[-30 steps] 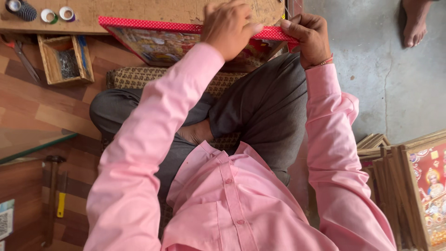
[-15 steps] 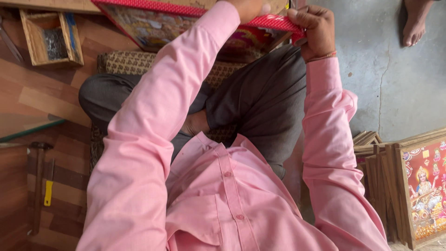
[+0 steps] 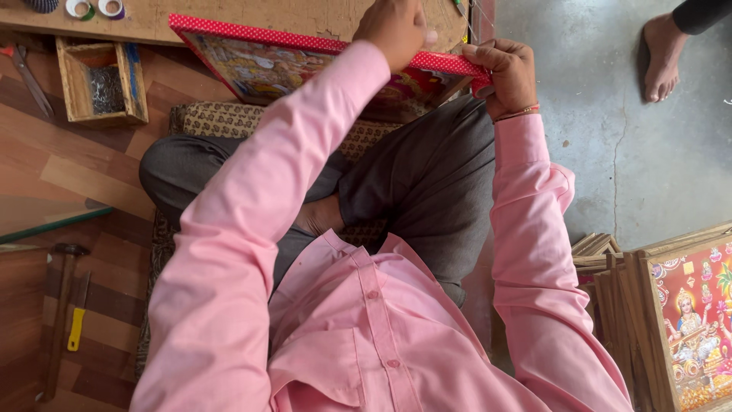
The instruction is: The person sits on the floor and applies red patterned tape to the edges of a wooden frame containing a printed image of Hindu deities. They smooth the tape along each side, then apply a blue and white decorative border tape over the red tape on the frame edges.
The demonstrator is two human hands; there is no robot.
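Compared with half a second back, the view has dropped a bit, so the red dotted picture frame [image 3: 305, 47] sits lower in shot and the wooden board [image 3: 229, 19] behind it shows again along the top, tape rolls [image 3: 93, 8] included. Both hands look to be holding the same places on the frame as before.

Right now the frame is propped on the person's lap, tilted up, far edge resting at the board. Left hand [image 3: 393, 30] is closed over the top edge near the middle, knuckles toward the camera; can't see what the fingertips are doing behind it, or whether they're holding anything small. Right hand [image 3: 503, 76] is pinching the frame's right corner, thumb on the front of the red edging, fingers wrapped around the back.

As for progress, my guess is it's mid-way: the printed picture is already inside the frame and the red border looks complete along the visible edge, so what's left seems to be fixing or finishing around that right corner. Can't see the back, so no idea if it's closed up.

Around it: small wooden box of nails [image 3: 103, 84] on the left, hammer [image 3: 61, 313] lying on the floor untouched, and a stack of finished-looking framed pictures [image 3: 686, 320] at lower right. Someone else's bare foot [image 3: 662, 61] is at top right.
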